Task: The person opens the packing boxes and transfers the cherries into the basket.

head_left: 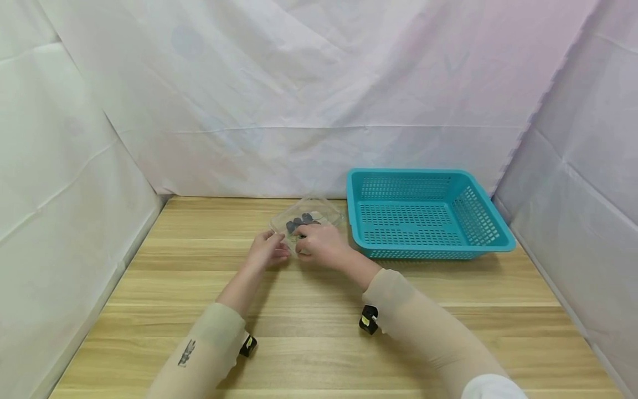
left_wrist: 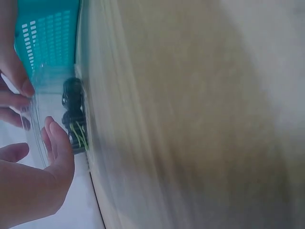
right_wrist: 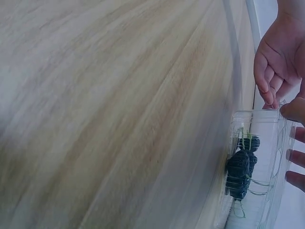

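A clear plastic box [head_left: 325,208] rests on the wooden table near the back curtain. Inside it lie several dark, round pieces [head_left: 297,221] with thin green strands [right_wrist: 257,187], seen best from the right wrist. My left hand [head_left: 269,248] grips the box's near left corner, its thumb and fingers on either side of the edge. Across the near side reaches my right hand [head_left: 321,244], fingertips and thumb bent at the rim of the same box. That hand hides part of the box in the head view.
A turquoise perforated basket [head_left: 366,247] stands right of the box, close beside it. White curtains [head_left: 224,100] enclose the table [head_left: 299,354] at the back and both sides. A small black device [head_left: 369,320] hangs at each sleeved wrist.
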A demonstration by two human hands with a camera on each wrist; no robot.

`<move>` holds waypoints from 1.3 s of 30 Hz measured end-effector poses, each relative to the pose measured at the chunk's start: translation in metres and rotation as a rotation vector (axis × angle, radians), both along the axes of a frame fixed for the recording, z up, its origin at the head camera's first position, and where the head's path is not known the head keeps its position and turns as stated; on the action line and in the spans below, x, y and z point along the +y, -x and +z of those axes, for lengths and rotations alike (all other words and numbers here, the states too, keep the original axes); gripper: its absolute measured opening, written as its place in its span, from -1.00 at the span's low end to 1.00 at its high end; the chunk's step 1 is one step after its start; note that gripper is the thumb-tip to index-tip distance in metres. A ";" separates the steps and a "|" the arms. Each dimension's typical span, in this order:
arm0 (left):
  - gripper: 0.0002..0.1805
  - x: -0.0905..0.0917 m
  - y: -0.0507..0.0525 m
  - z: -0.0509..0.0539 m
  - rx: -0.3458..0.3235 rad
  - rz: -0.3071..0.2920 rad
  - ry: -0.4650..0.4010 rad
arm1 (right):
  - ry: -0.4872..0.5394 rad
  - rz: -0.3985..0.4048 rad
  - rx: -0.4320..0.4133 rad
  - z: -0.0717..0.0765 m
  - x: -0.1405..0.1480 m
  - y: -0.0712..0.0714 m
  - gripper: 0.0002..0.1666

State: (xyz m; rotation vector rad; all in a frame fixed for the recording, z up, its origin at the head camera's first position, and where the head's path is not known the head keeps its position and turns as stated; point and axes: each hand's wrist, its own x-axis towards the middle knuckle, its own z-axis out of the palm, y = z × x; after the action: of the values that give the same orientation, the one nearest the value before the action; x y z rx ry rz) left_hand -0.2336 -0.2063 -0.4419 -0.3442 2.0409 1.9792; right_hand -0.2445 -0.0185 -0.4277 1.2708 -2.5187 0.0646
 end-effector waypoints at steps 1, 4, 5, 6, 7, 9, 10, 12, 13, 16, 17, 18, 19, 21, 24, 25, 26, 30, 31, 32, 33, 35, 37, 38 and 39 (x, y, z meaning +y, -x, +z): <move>-0.26 0.001 -0.001 0.000 0.000 -0.002 0.004 | 0.004 0.000 0.003 0.000 -0.001 0.000 -0.94; -0.21 0.003 -0.005 -0.001 0.002 0.001 -0.004 | 0.014 -0.003 0.021 -0.001 -0.003 0.000 -0.94; -0.21 0.004 -0.006 -0.001 0.001 0.005 -0.011 | 0.016 -0.005 0.027 -0.001 -0.004 0.000 -0.94; -0.21 0.004 -0.006 -0.001 -0.002 0.011 -0.017 | 0.016 -0.009 0.034 -0.001 -0.005 -0.001 -0.94; -0.21 0.005 -0.007 -0.002 -0.002 0.014 -0.026 | 0.015 -0.014 0.039 -0.001 -0.006 -0.001 -0.94; -0.21 0.006 -0.008 -0.003 -0.003 0.016 -0.040 | 0.024 -0.023 0.040 -0.001 -0.008 -0.002 -0.94; -0.20 0.006 -0.008 -0.003 -0.007 0.016 -0.043 | 0.026 -0.032 0.036 -0.002 -0.008 -0.002 -0.94; -0.22 0.007 -0.009 -0.003 -0.001 0.010 -0.052 | 0.028 -0.051 0.031 -0.003 -0.010 -0.002 -0.91; -0.23 0.007 -0.010 -0.004 0.002 0.006 -0.059 | 0.030 -0.059 0.030 -0.003 -0.012 -0.002 -0.90; -0.26 0.006 -0.013 -0.004 0.012 0.000 -0.074 | 0.023 -0.085 0.042 -0.005 -0.015 -0.001 -0.85; -0.27 0.006 -0.014 -0.004 0.015 0.001 -0.079 | 0.022 -0.090 0.051 -0.006 -0.016 -0.001 -0.85; -0.27 0.005 -0.014 -0.004 0.015 0.002 -0.086 | 0.024 -0.093 0.058 -0.007 -0.017 -0.001 -0.85; -0.27 0.005 -0.015 -0.005 0.017 0.004 -0.091 | 0.024 -0.094 0.070 -0.008 -0.018 -0.001 -0.85; -0.26 0.004 -0.015 -0.006 0.022 0.005 -0.095 | 0.031 -0.094 0.088 -0.009 -0.020 -0.002 -0.87; -0.26 0.002 -0.016 -0.008 0.030 0.000 -0.097 | 0.063 -0.084 0.131 -0.011 -0.022 -0.003 -0.88; -0.25 0.000 -0.017 -0.008 0.034 -0.005 -0.099 | 0.077 -0.080 0.147 -0.011 -0.022 -0.004 -0.88; -0.25 -0.001 -0.017 -0.009 0.035 -0.008 -0.102 | 0.092 -0.076 0.163 -0.012 -0.023 -0.005 -0.88; -0.27 -0.007 -0.018 -0.011 0.048 -0.032 -0.132 | 0.124 -0.059 0.205 -0.015 -0.025 -0.006 -0.85; -0.26 -0.008 -0.018 -0.011 0.054 -0.045 -0.143 | 0.123 -0.055 0.212 -0.016 -0.026 -0.006 -0.85; -0.25 -0.010 -0.018 -0.011 0.058 -0.055 -0.151 | 0.119 -0.053 0.217 -0.017 -0.026 -0.006 -0.85; -0.24 -0.011 -0.018 -0.011 0.062 -0.069 -0.158 | 0.114 -0.052 0.220 -0.018 -0.027 -0.006 -0.85; -0.21 -0.013 -0.018 -0.010 0.062 -0.086 -0.165 | 0.105 -0.057 0.231 -0.019 -0.027 -0.006 -0.86; -0.20 -0.013 -0.017 -0.010 0.061 -0.095 -0.172 | 0.100 -0.063 0.235 -0.018 -0.028 -0.006 -0.87; -0.20 -0.013 -0.016 -0.010 0.057 -0.090 -0.170 | 0.098 -0.065 0.234 -0.018 -0.028 -0.006 -0.88; -0.21 -0.013 -0.016 -0.009 0.052 -0.083 -0.172 | 0.096 -0.066 0.231 -0.018 -0.028 -0.006 -0.88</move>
State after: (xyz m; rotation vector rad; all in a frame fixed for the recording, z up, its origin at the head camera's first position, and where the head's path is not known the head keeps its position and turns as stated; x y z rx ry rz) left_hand -0.2175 -0.2192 -0.4511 -0.1706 1.8652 2.1134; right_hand -0.2387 -0.0463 -0.4461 1.0896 -2.3285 0.0214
